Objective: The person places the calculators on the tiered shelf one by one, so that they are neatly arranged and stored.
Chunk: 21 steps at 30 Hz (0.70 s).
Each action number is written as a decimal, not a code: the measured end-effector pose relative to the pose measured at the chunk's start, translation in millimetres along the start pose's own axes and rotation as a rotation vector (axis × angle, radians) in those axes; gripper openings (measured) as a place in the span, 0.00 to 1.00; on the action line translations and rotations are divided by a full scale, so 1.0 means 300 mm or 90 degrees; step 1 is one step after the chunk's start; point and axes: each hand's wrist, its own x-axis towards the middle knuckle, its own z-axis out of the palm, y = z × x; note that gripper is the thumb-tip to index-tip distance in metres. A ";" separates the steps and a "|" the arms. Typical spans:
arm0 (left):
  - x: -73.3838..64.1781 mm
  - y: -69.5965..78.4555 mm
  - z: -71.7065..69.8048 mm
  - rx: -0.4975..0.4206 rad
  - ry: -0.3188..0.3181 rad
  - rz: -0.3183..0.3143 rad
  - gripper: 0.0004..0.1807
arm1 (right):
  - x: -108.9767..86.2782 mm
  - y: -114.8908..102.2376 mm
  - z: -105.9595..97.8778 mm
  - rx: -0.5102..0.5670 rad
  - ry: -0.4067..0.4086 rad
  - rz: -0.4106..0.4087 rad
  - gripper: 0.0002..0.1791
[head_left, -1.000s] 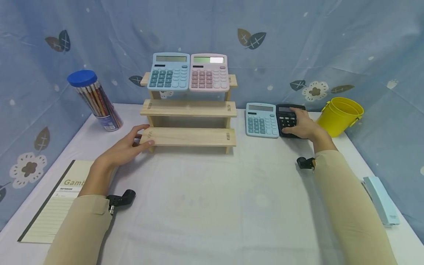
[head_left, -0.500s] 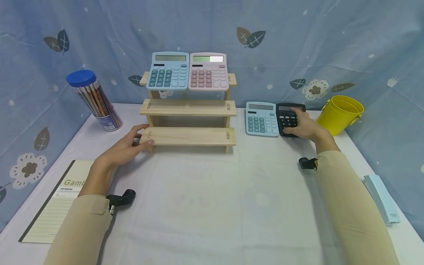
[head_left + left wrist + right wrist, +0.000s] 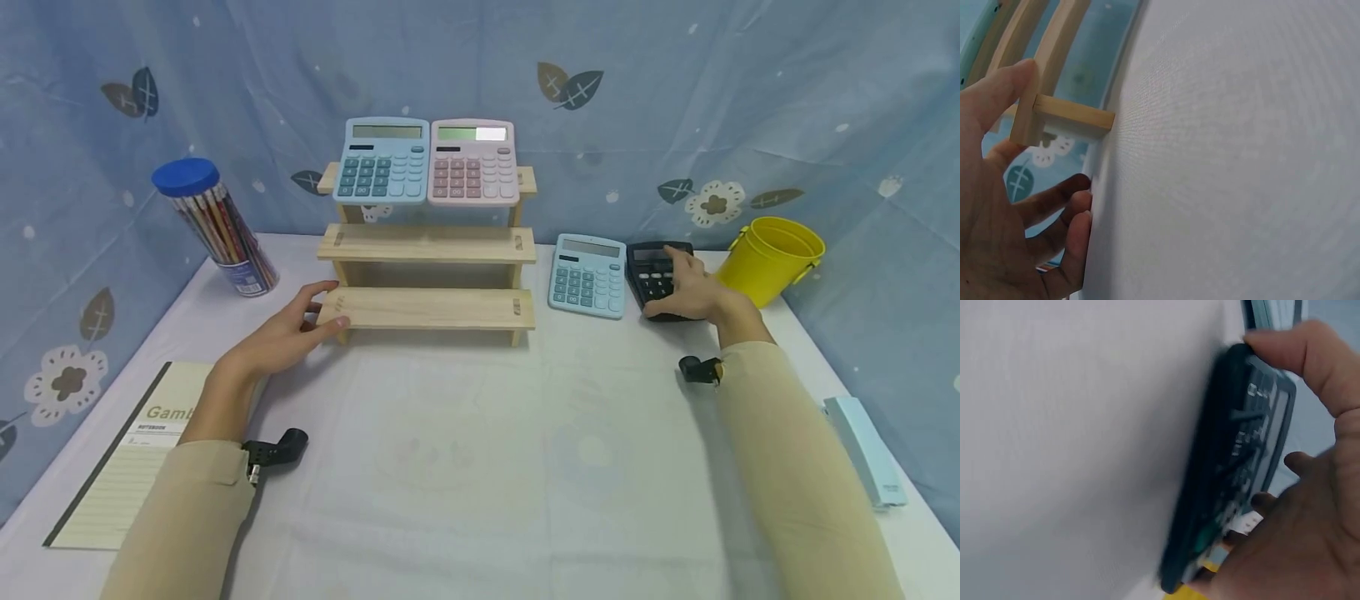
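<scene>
On the right, my right hand (image 3: 696, 290) spans a black calculator (image 3: 651, 271), thumb on its left edge and fingers over the far side. The right wrist view has the calculator (image 3: 1235, 447) gripped between thumb and fingers, its near edge slightly blurred. Beside it lies a light blue calculator (image 3: 588, 279), turned a little. My left hand (image 3: 277, 337) pinches the left end of a three-step wooden shelf (image 3: 427, 310) between thumb and index finger; in the left wrist view the other fingers curl loosely beside its leg (image 3: 1075, 114).
A blue calculator (image 3: 382, 171) and a pink calculator (image 3: 472, 171) stand on the top step. Around the white table are a blue-lidded pencil tub (image 3: 225, 229), a notebook (image 3: 127, 467), a yellow bucket (image 3: 761, 271) and a light blue stapler-like object (image 3: 866, 454).
My right hand has drawn the black calculator slightly nearer and turned it. The light blue one beside it has turned and shifted left and nearer. My left hand has stayed in place.
</scene>
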 end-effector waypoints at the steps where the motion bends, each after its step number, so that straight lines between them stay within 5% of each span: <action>1: -0.001 0.000 0.001 0.001 0.002 0.000 0.48 | -0.005 0.002 -0.003 0.001 -0.010 0.002 0.70; 13: -0.001 0.005 0.003 0.007 0.000 -0.003 0.48 | -0.012 0.016 0.003 -0.050 0.023 0.008 0.76; 21: -0.004 -0.007 0.002 0.008 0.000 0.003 0.48 | -0.048 -0.001 -0.009 0.014 0.044 -0.031 0.76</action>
